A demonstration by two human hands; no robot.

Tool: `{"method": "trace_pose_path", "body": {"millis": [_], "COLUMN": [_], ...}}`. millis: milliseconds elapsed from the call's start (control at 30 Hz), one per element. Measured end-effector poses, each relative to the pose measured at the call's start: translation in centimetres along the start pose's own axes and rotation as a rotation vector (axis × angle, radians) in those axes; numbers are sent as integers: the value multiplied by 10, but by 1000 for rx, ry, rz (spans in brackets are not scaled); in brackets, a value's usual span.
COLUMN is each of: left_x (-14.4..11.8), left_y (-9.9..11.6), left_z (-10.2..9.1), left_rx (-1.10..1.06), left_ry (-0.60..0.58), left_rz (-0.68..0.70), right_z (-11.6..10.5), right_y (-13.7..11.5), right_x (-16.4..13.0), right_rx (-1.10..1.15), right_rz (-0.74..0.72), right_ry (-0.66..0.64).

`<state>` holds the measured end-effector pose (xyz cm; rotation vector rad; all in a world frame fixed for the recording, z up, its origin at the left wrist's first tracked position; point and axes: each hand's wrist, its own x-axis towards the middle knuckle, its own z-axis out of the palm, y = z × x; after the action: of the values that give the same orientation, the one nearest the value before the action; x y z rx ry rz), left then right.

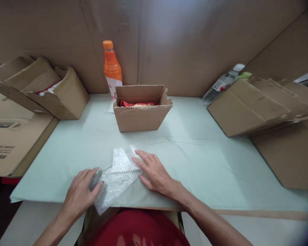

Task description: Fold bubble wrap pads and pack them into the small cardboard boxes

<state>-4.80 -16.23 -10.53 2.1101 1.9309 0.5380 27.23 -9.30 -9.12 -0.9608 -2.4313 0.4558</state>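
A sheet of clear bubble wrap (pixel 120 181) lies folded and creased at the front of the table, one corner hanging over the near edge. My left hand (pixel 79 191) curves around a greyish see-through object (pixel 94 179) at the wrap's left end; its kind cannot be made out. At the right side, my right hand (pixel 154 172) holds the bubble wrap's edge with its fingertips, thumb nearer to me. Beyond both hands stands an open cardboard box (pixel 141 119) with red packets (pixel 137 104) inside.
An orange drink bottle (pixel 112 68) stands behind the middle box. Another open box (pixel 72 95) sits at the left, by a large flat carton (pixel 23 136). To the right, a clear bottle (pixel 223 83) leans beside a cardboard box (pixel 241 109). Pale green cloth (pixel 195 164) covers the table.
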Motion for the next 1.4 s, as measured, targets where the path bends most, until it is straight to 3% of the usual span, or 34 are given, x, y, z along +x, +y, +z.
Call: {"method": "trace_pose_path", "body": {"millis": [100, 233, 333, 533, 600, 667, 733, 867, 967, 1033, 1133, 1267, 1400], "left_x": [-19, -16, -14, -16, -10, 6, 31, 106, 162, 184, 187, 159, 152], "left_y": [10, 32, 51, 86, 88, 83, 73, 62, 72, 82, 89, 84, 79], "left_z": [10, 6, 4, 16, 12, 3, -4, -5, 9, 20, 33, 38, 34], "left_rx": [11, -183, -282, -232, -223, -234, -268, -455, -678, -802, -862, -839, -824], "left_ry": [-16, -96, -164, -416, -524, -553, -415, 21, 146, 185, 224, 250, 291], "left_rz": [-1, -143, -160, 42, 79, 66, 26, -66, -126, -135, -124, -147, -180], "right_z": [20, 20, 5, -16, -23, -32, -41, -50, -48, -45, -40, -35, -32], "right_y": [-4, 32, 63, 97, 105, 114, 123, 138, 139, 134, 118, 95, 92], "right_x": [16, 23, 17, 5, 4, 4, 9, 35, 58, 64, 51, 24, 27], "right_rx": [-68, 153, 189, 99, 90, 86, 88, 166, 299, 354, 333, 286, 302], "right_rz": [10, 405, 597, 626, 619, 617, 617, 618, 603, 585, 587, 552, 537], "right_ry": [44, 315, 371, 396, 406, 432, 460, 466, 435, 430, 456, 447, 428]}}
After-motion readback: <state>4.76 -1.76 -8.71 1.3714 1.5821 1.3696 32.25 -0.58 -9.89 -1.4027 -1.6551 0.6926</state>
